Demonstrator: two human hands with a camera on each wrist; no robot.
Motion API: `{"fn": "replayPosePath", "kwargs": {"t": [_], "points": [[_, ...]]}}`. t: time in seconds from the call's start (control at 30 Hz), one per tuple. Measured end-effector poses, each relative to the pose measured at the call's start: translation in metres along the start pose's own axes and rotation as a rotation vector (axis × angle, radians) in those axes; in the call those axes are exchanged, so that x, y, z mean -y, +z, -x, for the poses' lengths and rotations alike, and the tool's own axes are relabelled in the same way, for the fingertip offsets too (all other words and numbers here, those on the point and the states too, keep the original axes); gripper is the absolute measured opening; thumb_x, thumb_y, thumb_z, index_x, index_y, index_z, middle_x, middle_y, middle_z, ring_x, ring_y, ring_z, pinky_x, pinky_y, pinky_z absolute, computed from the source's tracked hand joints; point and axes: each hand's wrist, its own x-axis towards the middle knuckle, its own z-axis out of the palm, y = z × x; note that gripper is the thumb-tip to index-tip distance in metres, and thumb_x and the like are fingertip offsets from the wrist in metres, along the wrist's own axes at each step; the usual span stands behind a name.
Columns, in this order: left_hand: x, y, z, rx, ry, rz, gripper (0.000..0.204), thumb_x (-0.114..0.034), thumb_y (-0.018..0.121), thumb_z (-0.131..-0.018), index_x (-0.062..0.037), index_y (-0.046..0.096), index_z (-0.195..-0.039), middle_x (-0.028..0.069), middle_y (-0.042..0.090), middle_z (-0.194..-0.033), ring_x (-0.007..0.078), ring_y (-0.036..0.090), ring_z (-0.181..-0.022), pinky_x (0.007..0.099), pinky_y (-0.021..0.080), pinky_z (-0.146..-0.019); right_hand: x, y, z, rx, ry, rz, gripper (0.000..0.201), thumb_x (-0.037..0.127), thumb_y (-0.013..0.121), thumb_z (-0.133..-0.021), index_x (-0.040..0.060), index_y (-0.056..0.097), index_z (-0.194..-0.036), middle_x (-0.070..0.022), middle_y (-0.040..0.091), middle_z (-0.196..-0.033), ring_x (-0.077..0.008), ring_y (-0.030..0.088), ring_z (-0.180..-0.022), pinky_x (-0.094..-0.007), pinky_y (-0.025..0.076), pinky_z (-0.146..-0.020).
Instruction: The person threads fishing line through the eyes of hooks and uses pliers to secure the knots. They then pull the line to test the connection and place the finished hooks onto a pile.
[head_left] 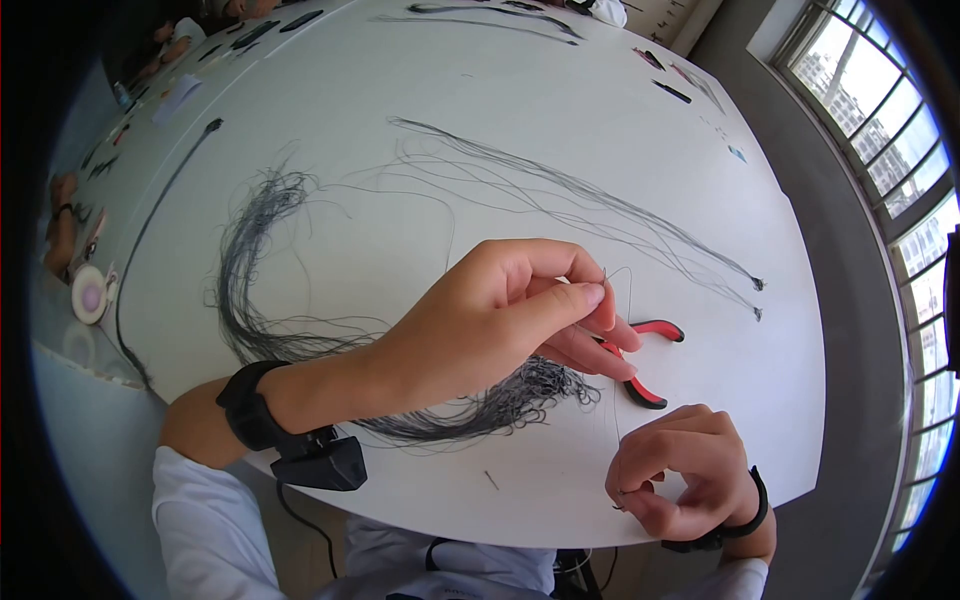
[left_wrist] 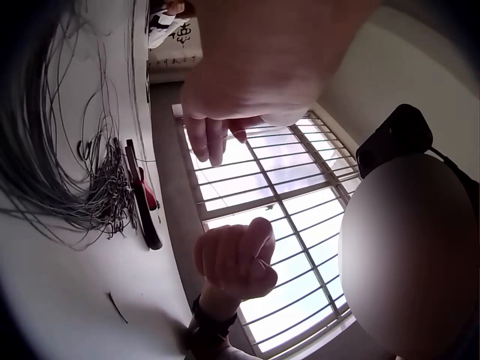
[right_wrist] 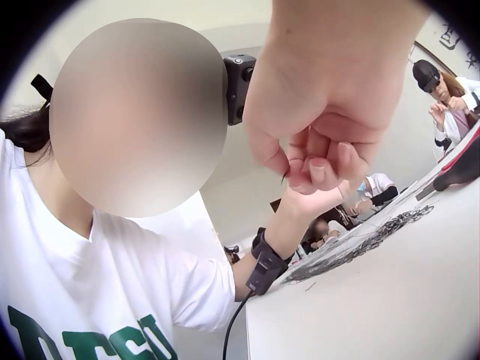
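My left hand (head_left: 520,310) pinches a thin dark strand (head_left: 630,290) between thumb and index finger, its other fingers loosely extended. Lower right, my right hand (head_left: 685,470) has curled fingers, with thumb and index pinching a fine strand whose dark tip shows in the right wrist view. The strand appears to run between both hands, though parts are too fine to follow. Under and behind my left hand lie red-handled pliers (head_left: 648,392). A large curved bundle of dark strands (head_left: 240,270) passes beneath my left forearm, its looped end (head_left: 540,385) below that hand.
A spread set of long strands (head_left: 590,190) lies across the white table (head_left: 540,80). One long dark bundle (head_left: 165,190) and a white roll (head_left: 92,293) are at the left. A short piece (head_left: 491,480) lies near the front edge. Other people sit at the far left.
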Motion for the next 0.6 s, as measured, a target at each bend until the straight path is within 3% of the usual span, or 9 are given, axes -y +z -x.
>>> {"fn": "replayPosePath", "kwargs": {"t": [0.03, 0.2, 0.27, 0.33, 0.37, 0.4, 0.47, 0.5, 0.6], "points": [[0.000, 0.001, 0.000, 0.035, -0.032, -0.006, 0.020, -0.011, 0.037, -0.095, 0.0011, 0.051, -0.087, 0.0227, 0.061, -0.104, 0.0295, 0.063, -0.096, 0.0353, 0.051, -0.085, 0.001, -0.002, 0.001, -0.074, -0.014, -0.075, 0.012, -0.004, 0.057, -0.065, 0.0027, 0.054, -0.074, -0.0013, 0.054, -0.061, -0.0120, 0.046, -0.045, -0.0237, 0.038, -0.042], [-0.001, 0.001, 0.001, 0.068, -0.084, 0.139, 0.023, -0.012, 0.033, -0.095, -0.0018, 0.049, -0.083, 0.0241, 0.061, -0.102, 0.0326, 0.064, -0.093, 0.0370, 0.053, -0.082, 0.004, -0.003, -0.003, -0.025, 0.137, 0.103, 0.010, -0.003, 0.057, -0.067, 0.0029, 0.053, -0.073, -0.0020, 0.055, -0.061, -0.0122, 0.048, -0.046, -0.0243, 0.038, -0.043], [-0.001, -0.002, -0.002, 0.052, -0.059, 0.173, 0.024, -0.014, 0.032, -0.096, -0.0029, 0.049, -0.083, 0.0250, 0.058, -0.110, 0.0332, 0.060, -0.102, 0.0382, 0.050, -0.088, -0.002, 0.000, -0.005, 0.163, 0.235, 0.173, 0.005, 0.000, 0.059, -0.069, 0.0021, 0.056, -0.073, -0.0023, 0.057, -0.058, -0.0134, 0.051, -0.046, -0.0226, 0.041, -0.044], [0.004, -0.001, -0.007, -0.068, 0.107, 0.294, 0.024, -0.014, 0.031, -0.096, -0.0038, 0.048, -0.083, 0.0247, 0.053, -0.120, 0.0320, 0.052, -0.115, 0.0371, 0.045, -0.095, -0.010, 0.006, -0.001, 0.236, 0.215, 0.191, 0.008, 0.000, 0.060, -0.071, 0.0024, 0.057, -0.078, -0.0040, 0.057, -0.063, -0.0162, 0.053, -0.049, -0.0241, 0.043, -0.047], [0.005, -0.003, -0.005, -0.053, 0.088, 0.320, 0.022, -0.012, 0.033, -0.097, -0.0026, 0.049, -0.085, 0.0241, 0.048, -0.127, 0.0295, 0.044, -0.123, 0.0345, 0.039, -0.100, -0.013, 0.009, -0.002, 0.264, 0.151, 0.150, 0.009, 0.001, 0.061, -0.071, 0.0019, 0.057, -0.079, -0.0053, 0.058, -0.066, -0.0172, 0.053, -0.049, -0.0251, 0.044, -0.047], [0.006, -0.003, -0.005, -0.054, 0.088, 0.320, 0.022, -0.012, 0.033, -0.097, -0.0026, 0.049, -0.085, 0.0241, 0.048, -0.127, 0.0295, 0.044, -0.123, 0.0345, 0.039, -0.100, -0.015, 0.011, -0.003, 0.292, 0.086, 0.109, 0.010, 0.001, 0.061, -0.072, 0.0015, 0.057, -0.080, -0.0065, 0.059, -0.070, -0.0181, 0.054, -0.049, -0.0262, 0.045, -0.048], [0.010, 0.000, -0.004, -0.057, 0.081, -0.081, 0.020, -0.010, 0.036, -0.096, -0.0004, 0.052, -0.088, 0.0183, 0.056, -0.117, 0.0281, 0.044, -0.123, 0.0318, 0.039, -0.098, -0.008, 0.011, -0.004, 0.257, 0.059, 0.069, 0.008, 0.000, 0.060, -0.071, 0.0010, 0.057, -0.078, -0.0098, 0.061, -0.077, -0.0198, 0.056, -0.053, -0.0271, 0.047, -0.051], [0.011, -0.002, -0.004, -0.025, 0.058, -0.193, 0.017, -0.008, 0.041, -0.095, 0.0019, 0.054, -0.088, 0.0105, 0.059, -0.100, 0.0256, 0.045, -0.122, 0.0301, 0.040, -0.094, -0.001, 0.008, -0.006, 0.196, 0.021, 0.023, 0.010, -0.002, 0.058, -0.070, 0.0014, 0.055, -0.079, -0.0104, 0.061, -0.082, -0.0213, 0.058, -0.058, -0.0278, 0.048, -0.054], [0.011, 0.001, -0.001, 0.063, -0.032, -0.324, 0.017, -0.007, 0.043, -0.094, 0.0030, 0.055, -0.088, 0.0053, 0.056, -0.088, 0.0220, 0.049, -0.118, 0.0284, 0.041, -0.090, 0.005, 0.001, -0.004, 0.045, -0.042, -0.071, 0.014, -0.005, 0.057, -0.067, 0.0014, 0.055, -0.080, -0.0120, 0.062, -0.091, -0.0219, 0.060, -0.066, -0.0276, 0.049, -0.059]]}}
